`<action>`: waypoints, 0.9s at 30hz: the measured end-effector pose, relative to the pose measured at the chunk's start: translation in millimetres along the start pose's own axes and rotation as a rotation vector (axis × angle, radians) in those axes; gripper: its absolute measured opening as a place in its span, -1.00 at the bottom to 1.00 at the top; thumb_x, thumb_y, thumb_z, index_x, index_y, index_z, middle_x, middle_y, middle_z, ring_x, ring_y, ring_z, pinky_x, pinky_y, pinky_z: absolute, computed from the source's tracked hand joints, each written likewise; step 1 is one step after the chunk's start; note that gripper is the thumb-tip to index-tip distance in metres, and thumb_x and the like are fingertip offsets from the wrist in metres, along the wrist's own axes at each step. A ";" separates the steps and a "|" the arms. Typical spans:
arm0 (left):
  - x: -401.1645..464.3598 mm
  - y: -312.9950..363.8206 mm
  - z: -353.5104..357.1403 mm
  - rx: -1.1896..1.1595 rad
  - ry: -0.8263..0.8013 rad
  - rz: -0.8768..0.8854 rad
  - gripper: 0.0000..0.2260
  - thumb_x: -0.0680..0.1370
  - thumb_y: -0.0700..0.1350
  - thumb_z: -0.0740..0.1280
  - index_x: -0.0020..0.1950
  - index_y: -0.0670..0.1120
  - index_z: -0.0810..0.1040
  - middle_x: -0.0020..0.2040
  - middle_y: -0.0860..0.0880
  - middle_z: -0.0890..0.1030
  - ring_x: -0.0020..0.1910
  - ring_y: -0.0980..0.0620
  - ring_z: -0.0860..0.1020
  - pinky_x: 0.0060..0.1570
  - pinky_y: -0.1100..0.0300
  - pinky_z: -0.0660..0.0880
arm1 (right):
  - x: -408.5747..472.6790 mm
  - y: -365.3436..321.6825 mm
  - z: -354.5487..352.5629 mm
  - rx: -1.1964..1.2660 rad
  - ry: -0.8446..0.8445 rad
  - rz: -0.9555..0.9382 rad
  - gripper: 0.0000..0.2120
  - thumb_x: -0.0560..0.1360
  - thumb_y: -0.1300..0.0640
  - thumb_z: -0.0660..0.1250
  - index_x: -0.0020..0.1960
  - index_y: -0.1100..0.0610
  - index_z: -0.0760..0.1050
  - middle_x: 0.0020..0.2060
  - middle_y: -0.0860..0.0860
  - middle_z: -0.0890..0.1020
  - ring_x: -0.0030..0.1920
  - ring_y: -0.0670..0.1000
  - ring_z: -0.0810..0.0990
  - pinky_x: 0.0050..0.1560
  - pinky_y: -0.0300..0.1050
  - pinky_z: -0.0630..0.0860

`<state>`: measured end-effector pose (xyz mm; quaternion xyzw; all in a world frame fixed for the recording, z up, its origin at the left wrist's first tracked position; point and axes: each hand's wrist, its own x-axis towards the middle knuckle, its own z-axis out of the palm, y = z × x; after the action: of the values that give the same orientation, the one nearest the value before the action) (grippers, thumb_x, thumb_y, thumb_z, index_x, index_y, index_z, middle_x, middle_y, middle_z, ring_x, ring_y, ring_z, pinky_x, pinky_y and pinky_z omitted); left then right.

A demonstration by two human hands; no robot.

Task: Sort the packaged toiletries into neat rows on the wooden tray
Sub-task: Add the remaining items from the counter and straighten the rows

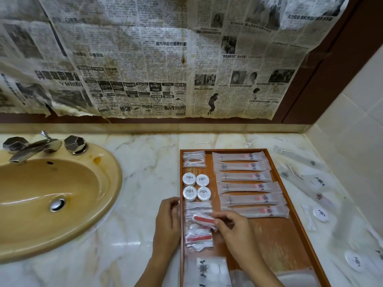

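Packet (204, 219) clear-wrapped, red strip inside.

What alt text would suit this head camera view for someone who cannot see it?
A person's right hand pinches a red-striped packet over a wooden tray while the left hand rests on its edge. Six long sachets and four round soaps lie in rows; a tan sink sits left.

Single head-worn wide-angle view, no second view to overlap. Looks forward and steeply down onto the surface (149, 183) from close range, standing at its near edge. Both hands (207, 228) sit low centre in frame, forearms entering from the bottom edge. Wall rises beyond the hands; edges of frame bend and blur, notably right of the hands.
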<state>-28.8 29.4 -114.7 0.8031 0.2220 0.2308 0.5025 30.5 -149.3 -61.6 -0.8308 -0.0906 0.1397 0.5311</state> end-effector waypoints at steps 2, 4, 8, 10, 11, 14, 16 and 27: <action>0.0 -0.5 -0.3 -0.009 -0.011 0.019 -0.80 0.60 -0.11 0.14 0.15 0.03 0.49 0.05 0.14 0.55 0.08 0.16 0.55 0.02 0.39 0.45 | 2.1 -2.7 3.6 -0.050 -0.018 -0.008 -0.78 0.49 0.27 0.41 -0.10 -0.06 0.68 -0.17 -0.19 0.69 -0.08 -0.26 0.61 -0.05 -0.38 0.53; 0.6 -2.1 -0.4 0.003 -0.032 0.052 -0.78 0.60 -0.15 0.14 0.15 0.02 0.51 0.06 0.13 0.54 0.09 0.16 0.55 0.04 0.42 0.44 | 5.4 -2.6 7.7 -0.112 -0.043 -0.023 -0.78 0.49 0.26 0.41 -0.08 -0.05 0.69 -0.17 -0.19 0.68 -0.08 -0.26 0.61 -0.04 -0.37 0.52; 0.7 -5.9 -0.5 0.016 -0.062 0.070 -0.77 0.60 -0.17 0.13 0.14 0.03 0.53 0.07 0.13 0.51 0.11 0.18 0.53 0.05 0.43 0.44 | 9.5 0.0 15.8 -0.226 -0.086 -0.075 -0.80 0.49 0.27 0.40 -0.04 -0.01 0.70 -0.15 -0.23 0.67 -0.05 -0.32 0.58 -0.04 -0.47 0.46; 1.5 -6.7 -0.2 0.021 -0.075 0.068 -0.77 0.60 -0.15 0.13 0.13 0.03 0.54 0.07 0.13 0.50 0.11 0.17 0.53 0.04 0.44 0.43 | 10.3 1.5 19.2 -0.245 -0.097 -0.094 -0.79 0.50 0.28 0.39 -0.03 0.00 0.69 -0.12 -0.23 0.66 -0.03 -0.32 0.57 -0.04 -0.51 0.43; 1.8 -7.3 -0.1 0.026 -0.081 0.067 -0.77 0.60 -0.15 0.12 0.13 0.03 0.54 0.07 0.13 0.49 0.11 0.16 0.53 0.03 0.45 0.43 | 10.9 2.8 20.4 -0.249 -0.100 -0.097 -0.78 0.51 0.30 0.37 -0.03 0.01 0.69 -0.11 -0.23 0.66 -0.03 -0.32 0.57 -0.03 -0.50 0.43; 1.9 -9.3 0.0 0.038 -0.091 0.073 -0.76 0.60 -0.14 0.12 0.13 0.03 0.55 0.06 0.13 0.47 0.10 0.15 0.53 0.01 0.45 0.43 | 11.5 6.2 23.4 -0.259 -0.109 -0.093 -0.73 0.52 0.35 0.33 -0.03 0.02 0.69 -0.09 -0.20 0.63 0.00 -0.31 0.54 -0.03 -0.49 0.43; 2.0 -10.1 0.1 0.042 -0.100 0.073 -0.75 0.60 -0.12 0.12 0.12 0.03 0.55 0.05 0.14 0.46 0.08 0.15 0.53 0.00 0.45 0.43 | 12.7 8.0 25.6 -0.273 -0.111 -0.099 -0.73 0.52 0.36 0.32 -0.04 0.04 0.69 -0.07 -0.17 0.61 0.01 -0.30 0.53 -0.03 -0.48 0.44; 2.9 -9.0 0.2 0.042 -0.094 0.074 -0.75 0.59 -0.13 0.12 0.10 0.06 0.56 0.05 0.16 0.46 0.07 0.14 0.54 0.00 0.40 0.44 | 10.1 13.6 27.5 -0.403 -0.111 -0.160 -0.82 0.49 0.22 0.41 -0.02 -0.04 0.67 -0.12 -0.26 0.51 -0.11 -0.20 0.55 -0.09 -0.28 0.54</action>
<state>-27.4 34.5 -122.6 0.8310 0.1731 0.2066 0.4866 31.0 -128.4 -86.2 -0.9014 -0.2113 0.1217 0.3579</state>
